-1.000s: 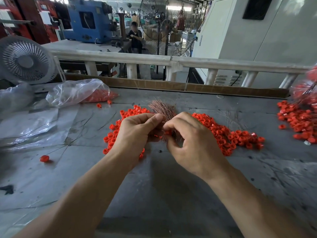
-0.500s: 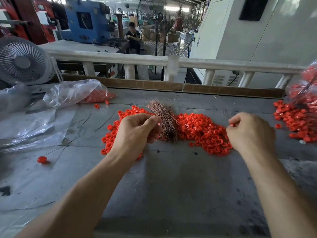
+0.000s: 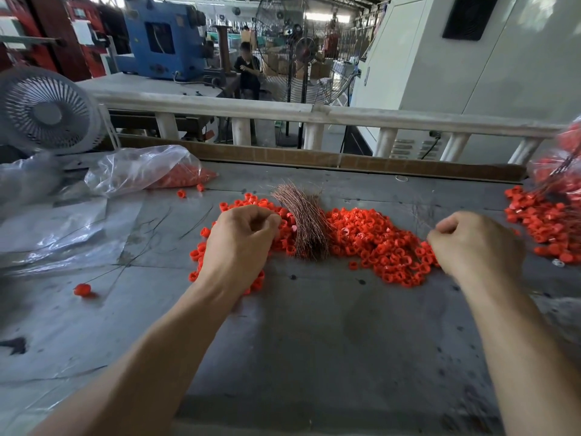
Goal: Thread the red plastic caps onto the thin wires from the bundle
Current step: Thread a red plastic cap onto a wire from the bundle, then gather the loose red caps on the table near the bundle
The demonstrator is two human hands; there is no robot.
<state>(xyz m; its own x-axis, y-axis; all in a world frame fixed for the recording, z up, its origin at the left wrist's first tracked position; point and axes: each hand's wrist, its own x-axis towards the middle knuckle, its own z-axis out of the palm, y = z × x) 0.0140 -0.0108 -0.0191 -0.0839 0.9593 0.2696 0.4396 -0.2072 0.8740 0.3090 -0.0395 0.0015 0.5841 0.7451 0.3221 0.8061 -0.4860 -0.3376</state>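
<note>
A bundle of thin coppery wires [image 3: 306, 228] lies on the grey table among a wide heap of loose red plastic caps [image 3: 383, 247]. My left hand [image 3: 242, 243] rests on the caps just left of the bundle, a small gap away from it. Its fingers are curled, thumb against forefinger, and what they hold is hidden. My right hand [image 3: 474, 243] hovers at the heap's right end, thumb and forefinger pinching a thin wire [image 3: 423, 217] that is only faintly visible.
A pile of caps on wires [image 3: 547, 221] lies at the right edge. At the back left are a clear bag of caps [image 3: 176, 177] and a white fan [image 3: 47, 111]. One capped wire [image 3: 82, 289] lies at the left. A wooden board [image 3: 314, 158] lines the far edge.
My right hand left the bundle and swung right with a wire. My left hand let go of the bundle, which now lies on the caps.
</note>
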